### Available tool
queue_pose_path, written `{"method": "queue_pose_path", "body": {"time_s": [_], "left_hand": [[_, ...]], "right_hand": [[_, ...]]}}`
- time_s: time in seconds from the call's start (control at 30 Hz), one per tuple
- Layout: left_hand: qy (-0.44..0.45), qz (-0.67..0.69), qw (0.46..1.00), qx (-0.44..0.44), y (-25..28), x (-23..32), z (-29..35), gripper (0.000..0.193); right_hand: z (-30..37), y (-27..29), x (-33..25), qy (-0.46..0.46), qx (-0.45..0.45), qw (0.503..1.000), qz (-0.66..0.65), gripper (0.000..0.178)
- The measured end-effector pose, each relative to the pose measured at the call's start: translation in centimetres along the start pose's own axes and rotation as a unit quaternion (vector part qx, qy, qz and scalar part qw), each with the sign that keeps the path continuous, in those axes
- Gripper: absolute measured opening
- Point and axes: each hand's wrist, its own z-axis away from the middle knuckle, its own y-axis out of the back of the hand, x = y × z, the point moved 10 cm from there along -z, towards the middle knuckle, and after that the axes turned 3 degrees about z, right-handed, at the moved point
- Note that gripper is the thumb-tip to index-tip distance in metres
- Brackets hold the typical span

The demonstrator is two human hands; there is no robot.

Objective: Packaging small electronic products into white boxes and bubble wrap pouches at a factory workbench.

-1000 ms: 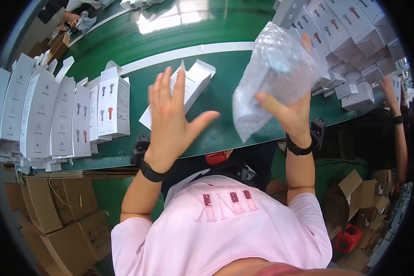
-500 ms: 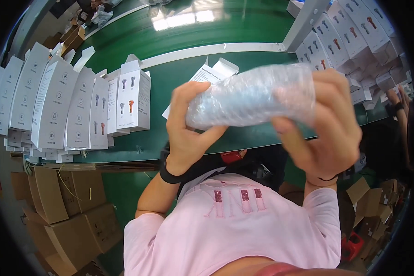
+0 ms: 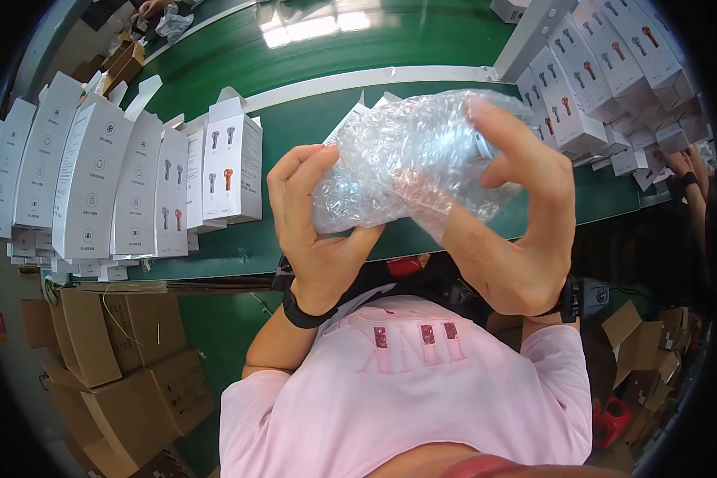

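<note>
A clear bubble wrap bag (image 3: 390, 151) is held up over the near edge of the green table. My left hand (image 3: 315, 231) grips its left end, fingers behind and thumb below. At the right end is my right hand (image 3: 526, 215), fingers curled over the plastic, with part of the hand showing through the clear film. Something pale blue-white (image 3: 482, 147) shows inside the bag near the right fingers; its kind cannot be made out. Behind the bag, mostly covered, lies a white printed sheet or carton (image 3: 350, 119).
Upright white cartons (image 3: 231, 171) with small device pictures line the left of the table (image 3: 486, 95). More white cartons (image 3: 589, 88) are stacked at right beside a white metal post (image 3: 534, 40). Brown cardboard boxes (image 3: 127, 390) stand below left. Other people's hands (image 3: 681, 165) show at the far right.
The bag has gone from a smooth, stretched tube to a wider, crumpled shape. My right hand has turned and moved left and lower, its fingers now bent over the end.
</note>
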Motion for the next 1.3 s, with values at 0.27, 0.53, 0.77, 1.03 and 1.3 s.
{"method": "queue_pose_path", "body": {"time_s": [0.27,0.53,0.77,1.03,1.3], "left_hand": [[0.165,0.165,0.964,-0.128,-4.3,-1.1,2.0,0.063],[0.062,-0.052,0.946,-0.313,-7.8,-2.5,-5.8,0.056],[0.245,-0.273,0.785,-0.500,-13.4,-17.6,-4.1,0.048],[0.244,-0.039,0.865,-0.437,-10.4,-9.8,-1.2,0.030],[-0.183,-0.442,0.639,-0.602,-18.7,-2.2,-4.7,0.026]], "right_hand": [[3.9,-4.7,9.2,-0.235,0.181,0.791,-0.535,0.130],[11.1,-7.2,15.2,-0.402,0.091,0.537,-0.736,0.063],[14.6,-9.5,15.5,-0.449,0.053,0.483,-0.750,0.047],[16.1,-8.2,16.7,-0.389,0.066,0.580,-0.712,0.029],[18.0,-8.3,20.1,-0.376,0.216,0.442,-0.785,0.048]]}}
